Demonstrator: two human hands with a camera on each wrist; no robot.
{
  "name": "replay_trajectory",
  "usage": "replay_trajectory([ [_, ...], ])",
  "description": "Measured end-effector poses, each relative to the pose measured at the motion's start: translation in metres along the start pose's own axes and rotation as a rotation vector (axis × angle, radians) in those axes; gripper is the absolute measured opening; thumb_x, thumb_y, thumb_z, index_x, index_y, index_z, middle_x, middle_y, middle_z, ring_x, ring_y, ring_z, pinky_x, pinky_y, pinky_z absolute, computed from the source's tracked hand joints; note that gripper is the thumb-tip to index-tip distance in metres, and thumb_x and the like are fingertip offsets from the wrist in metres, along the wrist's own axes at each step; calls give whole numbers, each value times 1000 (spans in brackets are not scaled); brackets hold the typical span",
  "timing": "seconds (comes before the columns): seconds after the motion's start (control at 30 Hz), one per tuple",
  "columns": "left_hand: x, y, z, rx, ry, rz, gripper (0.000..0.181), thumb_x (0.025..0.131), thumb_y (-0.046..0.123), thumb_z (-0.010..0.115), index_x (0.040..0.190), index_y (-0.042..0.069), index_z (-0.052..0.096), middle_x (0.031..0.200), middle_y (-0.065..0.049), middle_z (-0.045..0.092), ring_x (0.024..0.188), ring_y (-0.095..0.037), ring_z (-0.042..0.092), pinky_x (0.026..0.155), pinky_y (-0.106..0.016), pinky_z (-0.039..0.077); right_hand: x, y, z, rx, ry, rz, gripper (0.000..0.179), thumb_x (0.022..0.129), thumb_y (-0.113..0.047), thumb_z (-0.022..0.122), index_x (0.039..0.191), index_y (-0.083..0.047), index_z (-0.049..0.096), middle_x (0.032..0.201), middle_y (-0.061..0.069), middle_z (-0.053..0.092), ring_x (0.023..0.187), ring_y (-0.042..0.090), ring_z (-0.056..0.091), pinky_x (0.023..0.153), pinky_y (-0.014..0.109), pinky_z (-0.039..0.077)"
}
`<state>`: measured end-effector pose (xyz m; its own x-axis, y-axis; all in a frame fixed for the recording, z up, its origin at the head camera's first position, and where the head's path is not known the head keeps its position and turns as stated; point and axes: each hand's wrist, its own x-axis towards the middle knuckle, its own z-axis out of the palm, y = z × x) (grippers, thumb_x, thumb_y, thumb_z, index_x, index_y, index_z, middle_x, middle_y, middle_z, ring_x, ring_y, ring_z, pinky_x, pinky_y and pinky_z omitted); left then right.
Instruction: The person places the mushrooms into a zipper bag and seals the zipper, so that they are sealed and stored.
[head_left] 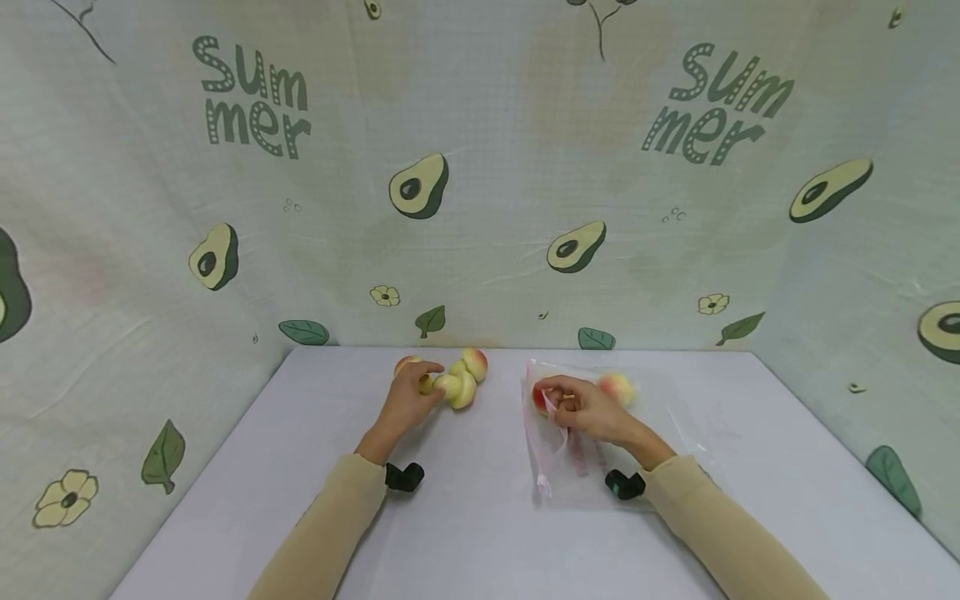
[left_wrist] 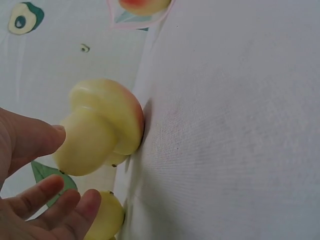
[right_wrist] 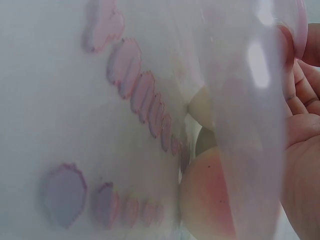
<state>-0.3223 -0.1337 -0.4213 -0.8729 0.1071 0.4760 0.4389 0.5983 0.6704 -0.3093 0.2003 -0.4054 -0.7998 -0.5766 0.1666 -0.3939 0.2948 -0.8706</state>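
My left hand (head_left: 406,402) reaches over a cluster of pale yellow, red-blushed peaches on the table. Its thumb and fingers are spread apart at the near peach (left_wrist: 86,142), with the thumb tip right at its side. Another peach (left_wrist: 122,110) leans against that one, and a yellow one (left_wrist: 107,217) shows behind the fingers. My right hand (head_left: 588,408) pinches the pink-edged rim of a clear zip bag (head_left: 551,467), lifting the rim from the table. Inside the bag lie a blushed peach (head_left: 617,388) and a redder one (head_left: 538,402), partly hidden by the hand.
A white cloth-covered table (head_left: 465,517) carries everything. Behind it and along both sides stands a fabric backdrop (head_left: 495,275) printed with avocados and leaves. Pink printed marks (right_wrist: 125,67) run across the bag.
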Motion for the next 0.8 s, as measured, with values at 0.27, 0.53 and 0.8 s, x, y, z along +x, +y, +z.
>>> replay_trajectory([
  [0.27,-5,3,3,-95,-19,-56,28,80,-4,67,108,-2,65,109,-17,61,100,-34,59,86,-44,51,0,0,0,-13,-3,17,44,87,7,55,130,-1,52,99,16,52,75,19,54,60,23,47],
  [0.53,-6,4,5,-103,-23,-64,27,80,-4,66,107,-2,64,108,-15,63,99,-31,60,86,-42,51,0,0,1,-18,-1,15,44,87,7,55,130,-1,52,100,17,52,76,20,54,61,22,47],
  [0.8,-7,4,7,-132,-32,-77,27,80,-5,66,107,-3,62,107,-16,63,101,-30,60,88,-42,50,-1,0,1,3,1,20,45,86,9,55,130,0,52,100,16,51,75,20,54,60,22,48],
])
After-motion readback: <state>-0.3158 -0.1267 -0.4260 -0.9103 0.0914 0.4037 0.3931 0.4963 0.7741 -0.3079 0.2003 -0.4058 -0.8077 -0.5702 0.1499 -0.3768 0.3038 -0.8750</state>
